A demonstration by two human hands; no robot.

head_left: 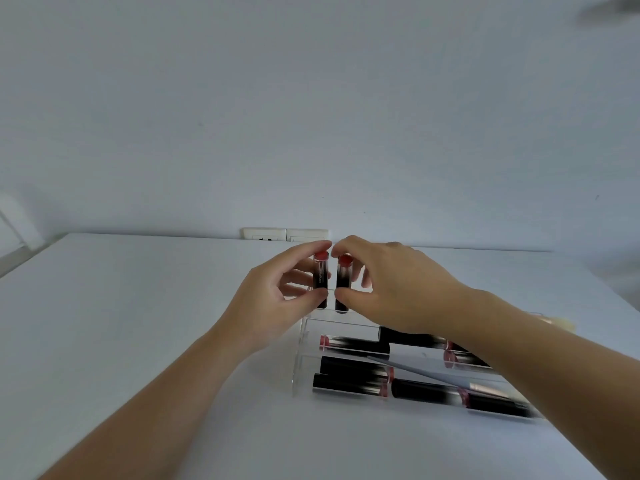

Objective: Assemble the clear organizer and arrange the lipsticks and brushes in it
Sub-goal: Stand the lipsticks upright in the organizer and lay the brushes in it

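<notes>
You pinched one upright lipstick (320, 280) per hand, left hand (273, 299) and right hand (398, 289), ready to seat both at the organizer's (298, 358) 12 o'clock edge.

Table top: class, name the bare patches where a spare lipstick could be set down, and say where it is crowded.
Bare: the table left of the clear organizer, and the strip between it and the wall sockets. Crowded: the organizer, full of lying lipsticks, with both forearms crossing it.

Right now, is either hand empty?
No: the left hand pinches one upright lipstick and the right hand pinches another lipstick, side by side above the clear organizer.
</notes>
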